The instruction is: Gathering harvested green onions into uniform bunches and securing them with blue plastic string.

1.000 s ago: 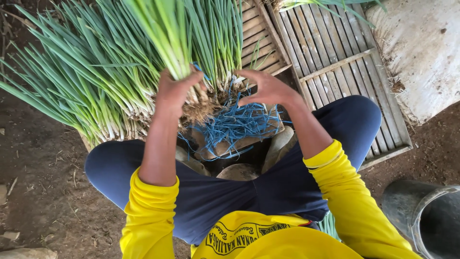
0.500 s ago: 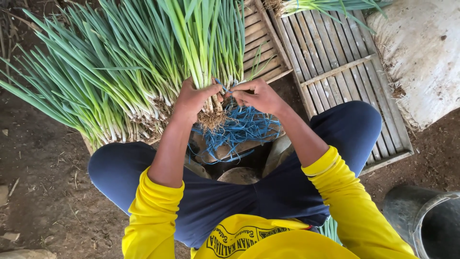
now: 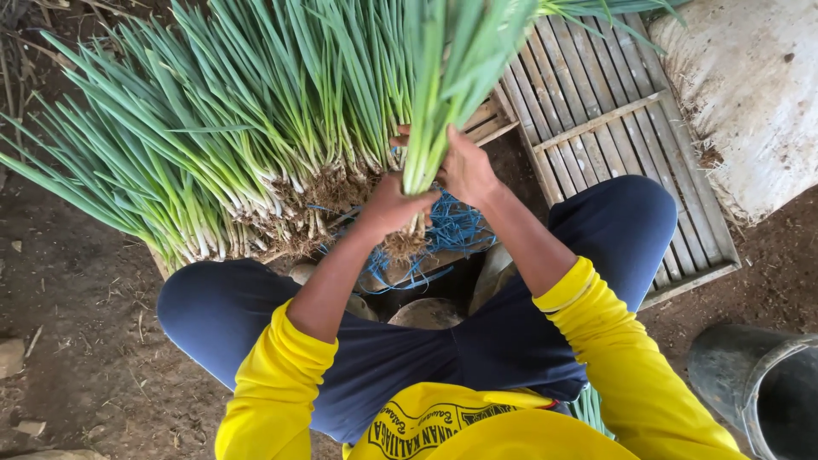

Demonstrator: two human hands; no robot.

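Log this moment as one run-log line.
left hand: grips green onion bundle near roots | right hand: on same bundle | blue twine: below | onion pile: left, on slatted mat

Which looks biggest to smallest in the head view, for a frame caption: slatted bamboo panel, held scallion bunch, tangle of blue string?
1. Slatted bamboo panel, partly hidden.
2. Held scallion bunch, though nearness to the camera enlarges it.
3. Tangle of blue string, partly covered.

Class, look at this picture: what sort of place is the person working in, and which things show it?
Probably a farm sorting spot outdoors: bare dirt ground, a heap of green onions with roots on, and a bamboo slat rack.
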